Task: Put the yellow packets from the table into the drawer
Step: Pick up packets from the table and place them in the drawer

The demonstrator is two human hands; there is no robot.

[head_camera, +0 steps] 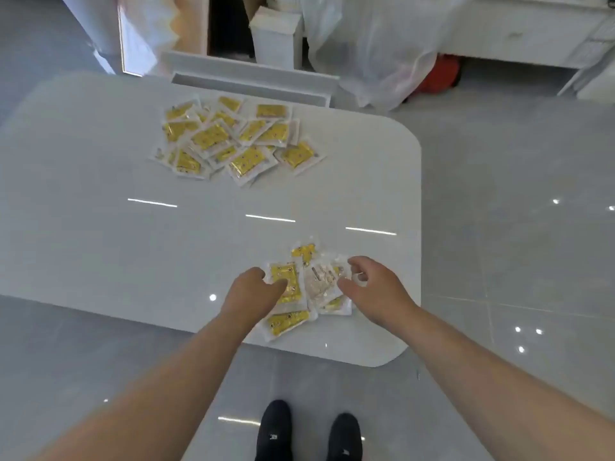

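Small heap of yellow packets at 6 o'clock on white bench, larger heap at 12, drawer just beyond. Left grip curled, thumb on a near packet, hold unclear; right grip half wide above them, holding nothing

Home-like room: plastic-draped furniture, glossy floor tiles
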